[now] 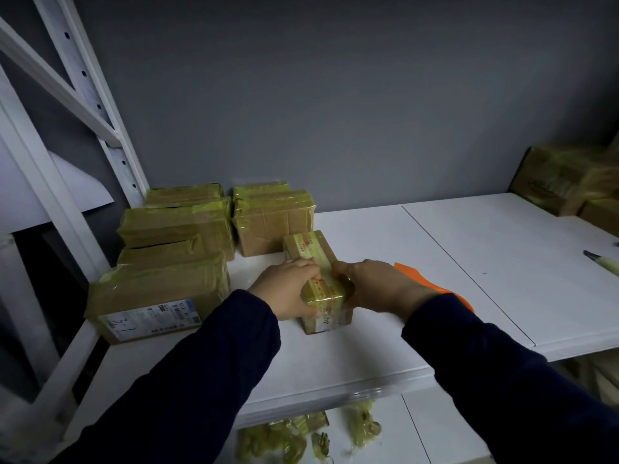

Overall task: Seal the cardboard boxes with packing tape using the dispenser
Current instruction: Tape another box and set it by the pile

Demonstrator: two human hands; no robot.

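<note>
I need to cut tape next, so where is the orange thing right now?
The orange thing lies on the white shelf, partly hidden just behind the right hand, right of the small box both hands hold.

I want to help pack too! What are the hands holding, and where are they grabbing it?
Both hands hold the small taped box: the left hand on its left side, the right hand on its right.

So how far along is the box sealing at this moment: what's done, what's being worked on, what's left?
Done: the stacked boxes at the back left of the white shelf already look wrapped in yellowish tape, as do the boxes at far right. In hand: the left hand and right hand hold a small box, already taped on top. Left: no untaped box is visible; no dispenser is clearly in view.
</note>
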